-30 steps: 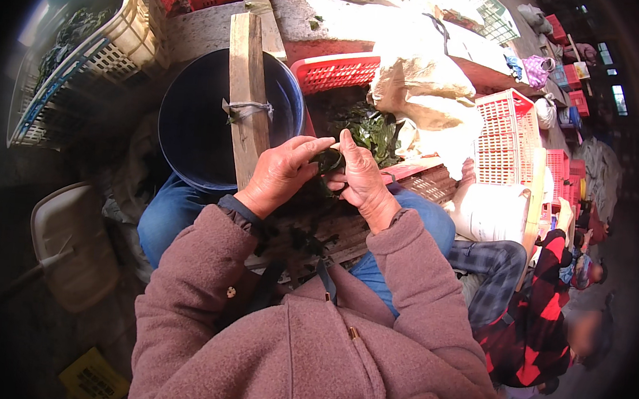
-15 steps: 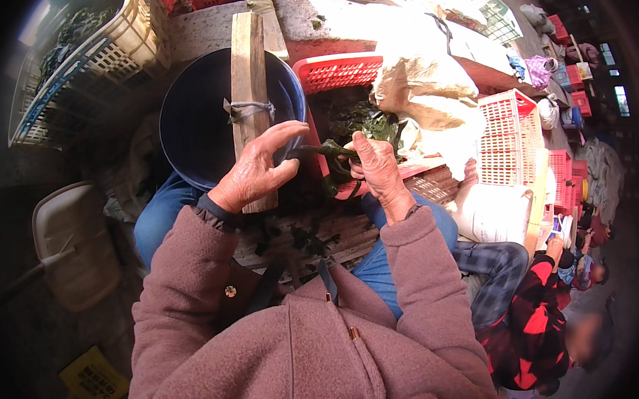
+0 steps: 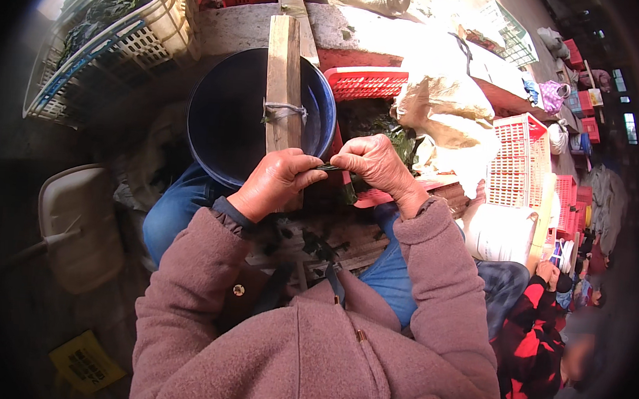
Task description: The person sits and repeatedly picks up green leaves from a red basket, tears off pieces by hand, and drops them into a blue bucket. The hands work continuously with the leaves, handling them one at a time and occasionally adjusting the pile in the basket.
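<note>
My left hand (image 3: 275,178) is closed in a pinch on a thin strand of dark green leaf (image 3: 327,168). My right hand (image 3: 376,168) grips it too, just to the right. Both are in front of a dark blue bucket (image 3: 221,128), across which a wooden bar (image 3: 284,62) lies with cord tied round it. Behind my right hand, a red basket (image 3: 363,81) holds loose dark green leaves (image 3: 403,146), partly hidden by shadow and my hands. A pale sack (image 3: 450,105) lies over its right side.
A cream crate of greens (image 3: 147,32) stands upper left, a pale plastic scoop (image 3: 77,221) lower left. Plastic crates (image 3: 516,153) and a white sack (image 3: 500,229) line the right. A co-worker in red-and-black check (image 3: 526,344) sits to my right, with others beyond.
My left hand was apart with its fingers open half a second ago; it has now moved right and closed on the strand beside my right hand. The scene has shifted rightward in view.
</note>
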The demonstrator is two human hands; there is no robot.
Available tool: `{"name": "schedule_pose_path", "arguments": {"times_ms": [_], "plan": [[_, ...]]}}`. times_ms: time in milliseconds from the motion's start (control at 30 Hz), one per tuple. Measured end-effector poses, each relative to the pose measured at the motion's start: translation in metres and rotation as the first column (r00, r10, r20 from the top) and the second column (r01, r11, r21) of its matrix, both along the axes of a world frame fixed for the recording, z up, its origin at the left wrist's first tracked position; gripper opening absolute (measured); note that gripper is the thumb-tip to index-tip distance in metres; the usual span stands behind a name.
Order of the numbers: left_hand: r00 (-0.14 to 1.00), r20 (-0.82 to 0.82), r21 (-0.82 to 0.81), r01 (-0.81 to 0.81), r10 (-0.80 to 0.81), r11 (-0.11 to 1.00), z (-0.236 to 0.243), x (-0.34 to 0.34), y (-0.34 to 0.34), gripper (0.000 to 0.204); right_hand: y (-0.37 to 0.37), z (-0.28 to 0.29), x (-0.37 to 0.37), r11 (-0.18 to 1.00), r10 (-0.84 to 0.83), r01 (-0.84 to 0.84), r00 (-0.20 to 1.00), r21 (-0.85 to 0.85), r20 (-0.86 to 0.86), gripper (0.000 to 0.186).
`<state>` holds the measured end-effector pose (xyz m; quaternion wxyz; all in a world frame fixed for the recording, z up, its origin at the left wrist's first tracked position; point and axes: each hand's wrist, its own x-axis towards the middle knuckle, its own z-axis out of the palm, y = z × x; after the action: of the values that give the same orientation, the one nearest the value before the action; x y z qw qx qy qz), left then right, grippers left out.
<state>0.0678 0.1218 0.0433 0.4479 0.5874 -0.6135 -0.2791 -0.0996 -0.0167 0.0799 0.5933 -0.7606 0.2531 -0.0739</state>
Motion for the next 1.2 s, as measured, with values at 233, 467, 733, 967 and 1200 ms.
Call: {"name": "schedule_pose_path", "arguments": {"times_ms": [233,467,733,967,1200], "plan": [[0.942,-0.059,0.022,-0.329,0.33,0.944,-0.02,0.043,0.01,0.007,-0.016,-0.015,0.053,0.985,0.172,-0.167,0.976,0.048,-0.134,0.016],[0.802,-0.229,0.062,-0.554,0.552,0.831,-0.053,0.055,-0.016,0.014,-0.012,-0.067,0.095,0.995,-0.103,0.103,0.992,0.007,0.069,0.017],[0.337,-0.598,0.498,-0.555,0.727,0.667,-0.064,0.071,-0.017,0.018,-0.012,-0.078,0.095,0.853,-0.431,0.405,0.902,0.33,0.006,0.017],[0.572,0.089,-0.323,-0.758,0.815,0.567,-0.041,0.059,-0.013,0.041,-0.044,-0.042,0.039,0.677,-0.474,0.323,0.879,0.661,0.057,0.013],[0.873,-0.472,0.051,-0.109,0.12,0.993,-0.001,-0.023,-0.013,0.021,-0.041,0.003,0.008,0.493,-0.641,0.218,0.746,0.843,0.182,0.026]]}}
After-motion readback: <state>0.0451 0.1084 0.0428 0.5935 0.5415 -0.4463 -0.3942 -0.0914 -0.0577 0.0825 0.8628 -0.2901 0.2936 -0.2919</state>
